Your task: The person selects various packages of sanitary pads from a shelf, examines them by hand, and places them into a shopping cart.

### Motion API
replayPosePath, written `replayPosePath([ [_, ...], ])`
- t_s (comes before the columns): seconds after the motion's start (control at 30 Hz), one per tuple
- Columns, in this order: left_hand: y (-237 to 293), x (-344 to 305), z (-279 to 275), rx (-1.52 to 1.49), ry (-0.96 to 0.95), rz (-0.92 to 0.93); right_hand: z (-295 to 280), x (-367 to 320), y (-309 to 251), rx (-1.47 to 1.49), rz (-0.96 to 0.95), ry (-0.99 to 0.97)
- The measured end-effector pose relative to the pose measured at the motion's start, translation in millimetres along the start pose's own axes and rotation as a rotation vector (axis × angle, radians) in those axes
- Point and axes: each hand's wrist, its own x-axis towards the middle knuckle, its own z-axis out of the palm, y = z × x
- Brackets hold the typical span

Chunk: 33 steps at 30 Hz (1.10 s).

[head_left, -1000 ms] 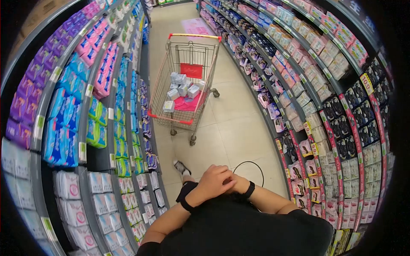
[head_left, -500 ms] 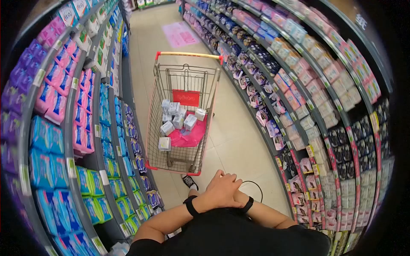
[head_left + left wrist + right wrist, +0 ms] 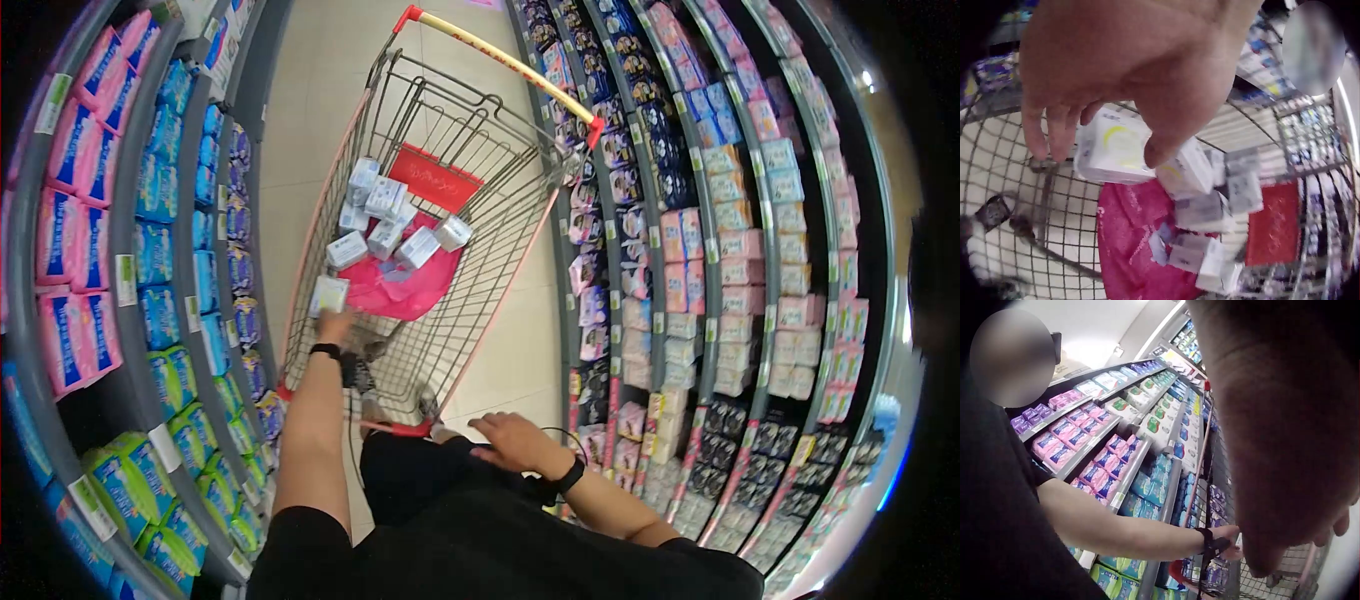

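Note:
Over the front left part of the shopping cart (image 3: 415,428), my left hand (image 3: 336,328) reaches down to a white pack (image 3: 328,297). Seen from the left wrist, the hand (image 3: 1122,69) hovers above that pack (image 3: 1116,147), its thumb at the right edge and its other fingers spread on the left; firm contact cannot be told. Several similar packs (image 3: 385,198) lie behind it, partly on a bright pink sheet (image 3: 410,278). My right hand (image 3: 515,443) is held in front of my body, fingers loosely bent and holding nothing; it looms dark (image 3: 1291,425) in the right wrist view.
Shelves of blue and pink packages (image 3: 75,235) line the left side, and more stocked shelves (image 3: 740,250) curve along the right. The cart's yellow handle (image 3: 505,62) is at its far end, and a red sign (image 3: 435,177) hangs inside.
My hands, clasped together before, have come apart. The left has extended over the cart to the pack; the right stays near my body. The cart appears closer and turned in the head view.

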Motion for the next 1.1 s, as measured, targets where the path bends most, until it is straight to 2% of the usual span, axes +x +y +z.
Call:
replayPosePath([
  [0.03, -5, -6, -9, -0.129, 0.125, -0.082, -6, 1, 5, -0.004, 0.007, -0.044],
  [0.1, -3, -3, -12, -0.381, 0.118, -0.391, -9, 1, 21, -0.020, 0.019, -0.113],
  [0.17, 15, -15, -21, -0.454, 0.124, -0.625, -13, 7, 43, 0.012, -0.026, -0.162],
  [0.3, 1, 0, -15, -0.564, 0.171, -0.682, -33, 42, 101, 0.025, -0.168, -0.334],
  [0.4, -7, 14, 11, -0.401, 0.321, -0.535, -67, 90, 163, -0.004, -0.292, -0.417],
  [0.47, -21, 9, 30, -0.326, 0.411, -0.297, -83, 112, 210, -0.098, -0.327, -0.463],
  [0.5, -35, 6, 43, -0.405, 0.409, -0.273, -101, 116, 222, -0.125, -0.347, -0.409],
  [0.53, -22, -10, 54, -0.332, 0.460, -0.320, -122, 123, 228, -0.129, -0.288, -0.455],
  [0.57, -6, -27, 65, -0.261, 0.508, -0.371, -138, 124, 236, -0.080, -0.318, -0.312],
  [0.6, -21, -8, 78, -0.227, 0.536, -0.395, -149, 123, 243, -0.063, -0.255, -0.310],
  [0.67, -35, 7, 99, -0.490, 0.637, -0.413, -157, 121, 259, -0.084, -0.178, -0.321],
  [0.7, -34, 16, 101, -0.460, 0.664, -0.496, -158, 122, 262, -0.076, -0.208, -0.306],
  [0.73, -1, 12, 99, -0.474, 0.743, -0.685, -159, 121, 266, -0.077, -0.236, -0.301],
  [0.8, 40, -1, 100, -0.879, 0.845, -0.495, -162, 116, 273, -0.083, -0.264, -0.292],
  [0.87, -33, 30, 103, -0.694, 0.771, -0.337, -159, 113, 276, -0.090, -0.284, -0.273],
  [0.93, -15, 13, 93, -0.685, 0.717, -0.381, -159, 107, 276, -0.126, -0.296, -0.292],
  [1.0, 4, -14, 89, -0.695, 0.755, -0.301, -156, 107, 272, -0.201, -0.366, -0.353],
  [1.07, -37, -12, 94, -0.447, 0.713, -0.345, -156, 104, 264, -0.265, -0.450, -0.438],
  [1.1, -19, -39, 88, -0.179, 0.788, -0.252, -160, 103, 254, -0.289, -0.479, -0.468],
])
